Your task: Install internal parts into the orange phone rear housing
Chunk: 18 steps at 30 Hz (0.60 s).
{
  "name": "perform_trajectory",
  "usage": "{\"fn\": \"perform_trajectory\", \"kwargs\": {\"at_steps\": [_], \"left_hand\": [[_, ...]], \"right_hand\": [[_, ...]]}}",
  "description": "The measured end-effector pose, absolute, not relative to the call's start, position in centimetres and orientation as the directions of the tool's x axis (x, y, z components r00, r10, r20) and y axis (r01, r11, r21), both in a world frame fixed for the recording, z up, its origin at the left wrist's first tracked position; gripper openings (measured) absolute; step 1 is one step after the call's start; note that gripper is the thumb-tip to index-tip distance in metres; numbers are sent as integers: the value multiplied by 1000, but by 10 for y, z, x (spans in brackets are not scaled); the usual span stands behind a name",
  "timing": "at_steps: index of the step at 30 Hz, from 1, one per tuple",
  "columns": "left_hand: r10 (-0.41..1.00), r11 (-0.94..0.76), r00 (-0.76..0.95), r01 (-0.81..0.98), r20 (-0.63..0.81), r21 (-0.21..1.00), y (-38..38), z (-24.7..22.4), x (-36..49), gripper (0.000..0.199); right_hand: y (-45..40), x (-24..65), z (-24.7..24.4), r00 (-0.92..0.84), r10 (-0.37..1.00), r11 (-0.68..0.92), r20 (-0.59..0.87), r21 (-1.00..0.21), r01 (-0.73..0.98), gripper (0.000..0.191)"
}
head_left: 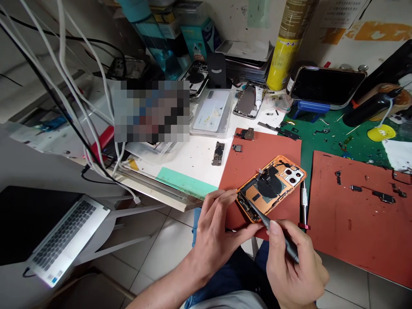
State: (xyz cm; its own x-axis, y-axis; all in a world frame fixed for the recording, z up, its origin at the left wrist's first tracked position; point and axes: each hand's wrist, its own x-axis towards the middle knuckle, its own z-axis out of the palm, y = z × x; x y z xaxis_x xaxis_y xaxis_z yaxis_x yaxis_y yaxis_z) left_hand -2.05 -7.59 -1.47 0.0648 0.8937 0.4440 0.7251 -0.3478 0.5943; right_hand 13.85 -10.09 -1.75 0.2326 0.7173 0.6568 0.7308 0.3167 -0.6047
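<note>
An orange phone housing (270,189) with its inside facing up lies tilted on a reddish-brown mat (273,150). My left hand (219,227) grips the lower left end of the housing, fingers on its left corner and thumb along its bottom edge. My right hand (294,262) is closed around a dark, thin-tipped tool (267,221). The tool's tip reaches into the lower left end of the housing, near small parts there. Right of the housing lies a silver screwdriver (304,201) with a red end. Small camera modules (247,134) rest on the mat above the housing.
A circuit board (218,153) lies on the white surface, left of the mat. A second reddish mat (360,219) at the right holds small parts. A phone on a blue stand (310,109) and a yellow can (280,64) stand behind. White cables (69,73) hang at the left.
</note>
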Motion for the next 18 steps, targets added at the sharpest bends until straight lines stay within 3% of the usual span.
{"fn": "perform_trajectory", "kwargs": {"at_steps": [11, 18], "left_hand": [[893, -349, 65, 723, 445, 596, -77, -16, -21, 61], [872, -389, 82, 715, 483, 581, -74, -17, -19, 64]], "right_hand": [[-98, 138, -16, 230, 707, 288, 668, -570, 770, 12], [-98, 137, -19, 267, 705, 313, 657, -627, 714, 20]]}}
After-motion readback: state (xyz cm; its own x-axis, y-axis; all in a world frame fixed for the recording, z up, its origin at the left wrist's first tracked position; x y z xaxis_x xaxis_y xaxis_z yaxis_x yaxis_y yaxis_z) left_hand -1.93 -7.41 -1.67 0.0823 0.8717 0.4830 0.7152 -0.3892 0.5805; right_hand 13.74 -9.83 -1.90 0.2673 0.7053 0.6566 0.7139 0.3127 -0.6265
